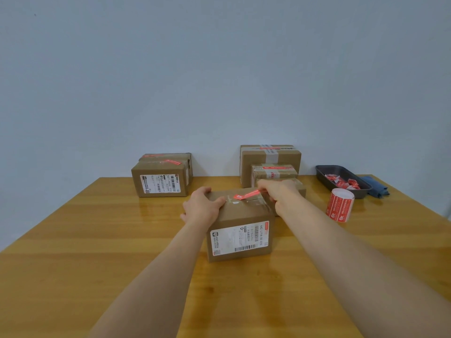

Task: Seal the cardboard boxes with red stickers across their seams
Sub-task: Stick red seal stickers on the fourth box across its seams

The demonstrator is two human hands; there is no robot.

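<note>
Both arms are reaching out over the wooden worktop (97, 240) to the cardboard box (240, 230) sitting right in the middle, shipping label facing the camera. The left hand (202, 207) is clamped over the box's top left edge, fingers curled down the far side and thumb lying across the top, so it's gripping the box. The right hand (278, 191) is at the far right corner of the top, pinching one end of a red sticker (246, 194). The sticker runs diagonally across the taped seam; its near end looks a bit lifted and curled, so I can't tell how much of it is actually stuck down.

Behind on the left, against the wall, there's another box (161, 179) with red stickers on top and a label on its front. Behind on the right is a cluster of boxes (271, 162), a big one at the back and smaller ones in front, also with red strips on them, partly hidden by the right hand.

Off to the right stands a roll of red stickers (340, 204) on end, well apart from the box. Just behind it is a dark tray (324, 176) holding crumpled red-and-white scraps, and a blue cloth (377, 189) is lying against the tray's right side.
</note>
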